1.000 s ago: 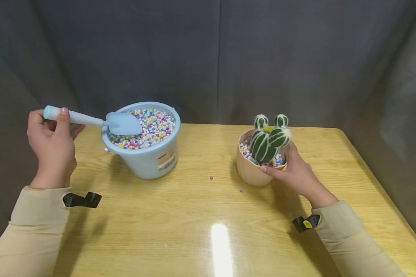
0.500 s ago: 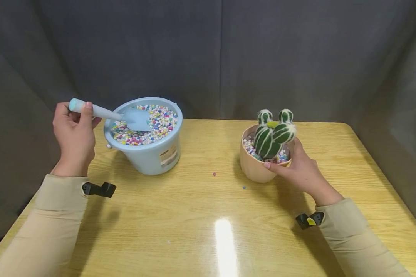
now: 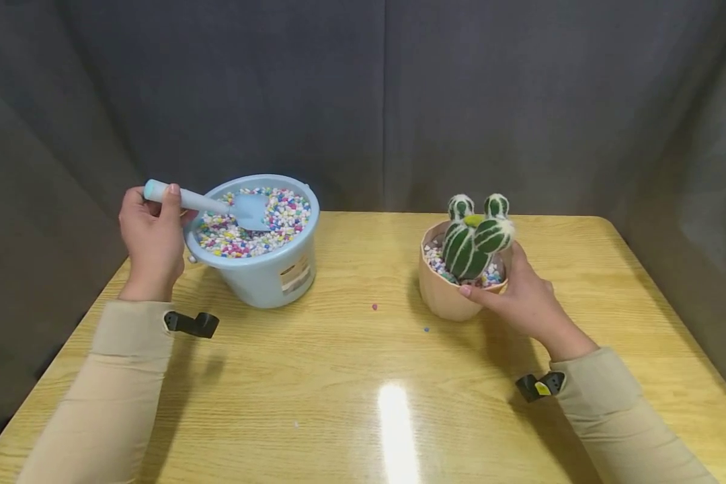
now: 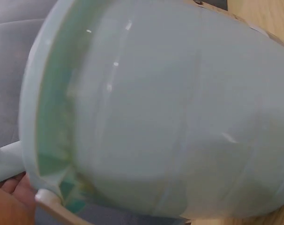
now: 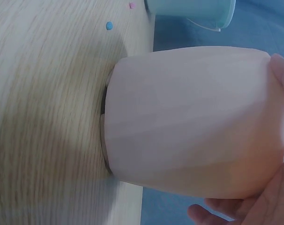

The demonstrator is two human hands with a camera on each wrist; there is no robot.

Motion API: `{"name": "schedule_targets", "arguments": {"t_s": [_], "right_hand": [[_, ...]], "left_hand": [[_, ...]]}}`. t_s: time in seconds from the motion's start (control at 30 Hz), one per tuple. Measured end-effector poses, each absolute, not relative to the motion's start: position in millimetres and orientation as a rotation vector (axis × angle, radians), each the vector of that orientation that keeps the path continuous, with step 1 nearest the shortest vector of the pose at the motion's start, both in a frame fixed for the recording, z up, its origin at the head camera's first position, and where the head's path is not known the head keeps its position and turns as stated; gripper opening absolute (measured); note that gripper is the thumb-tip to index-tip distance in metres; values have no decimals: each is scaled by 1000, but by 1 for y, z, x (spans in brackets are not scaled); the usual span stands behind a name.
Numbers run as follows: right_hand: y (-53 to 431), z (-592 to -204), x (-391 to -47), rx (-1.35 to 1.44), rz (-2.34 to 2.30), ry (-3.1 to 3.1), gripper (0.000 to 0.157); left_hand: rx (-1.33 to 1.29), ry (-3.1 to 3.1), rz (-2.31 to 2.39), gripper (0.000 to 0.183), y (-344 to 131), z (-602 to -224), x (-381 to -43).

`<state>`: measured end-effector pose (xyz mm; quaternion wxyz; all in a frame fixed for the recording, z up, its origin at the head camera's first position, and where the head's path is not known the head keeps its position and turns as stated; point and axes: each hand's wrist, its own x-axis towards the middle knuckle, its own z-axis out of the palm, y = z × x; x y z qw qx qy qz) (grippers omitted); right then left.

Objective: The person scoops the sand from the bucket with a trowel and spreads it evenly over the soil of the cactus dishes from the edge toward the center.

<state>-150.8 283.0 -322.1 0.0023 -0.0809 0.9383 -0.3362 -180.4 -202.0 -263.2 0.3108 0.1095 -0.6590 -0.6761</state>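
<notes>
My left hand (image 3: 154,238) grips the handle of a light blue garden trowel (image 3: 199,202) at the left of the head view. The trowel's blade lies in the multicoloured pebbles (image 3: 284,212) that fill a light blue bucket (image 3: 266,279). In the left wrist view the bucket's side (image 4: 146,108) takes up most of the picture. On the right, my right hand (image 3: 529,299) holds a peach flower pot (image 3: 444,299) by its rim, thumb at the front and fingers behind. A green and white cactus (image 3: 467,249) stands in the pot among similar pebbles.
A pink pebble (image 3: 374,306) and a blue pebble (image 3: 426,329) lie loose on the wooden table (image 3: 314,376) between bucket and pot. A dark grey curtain (image 3: 266,87) hangs behind the table.
My left hand has moved right with the trowel, and the blade has gone from above the bucket's rim down into the pebbles. The right hand keeps its hold on the pot.
</notes>
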Motion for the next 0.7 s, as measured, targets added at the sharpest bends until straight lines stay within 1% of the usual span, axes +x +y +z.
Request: {"name": "schedule_targets", "arguments": {"t_s": [0.23, 0.43, 0.57, 0.7], "right_hand": [[282, -321, -150, -226, -1033, 2929, 113], [284, -323, -150, -221, -1056, 2899, 113], [283, -322, -150, -241, -1058, 2894, 112], [283, -319, -150, -250, -1052, 2900, 112]], "left_hand": [[330, -1934, -1672, 20, -204, -269, -181], [351, -2035, -1648, 31, -201, -270, -180], [394, -1922, -1785, 26, -204, -266, -179], [425, -1746, -1944, 18, -210, -263, -176]]}}
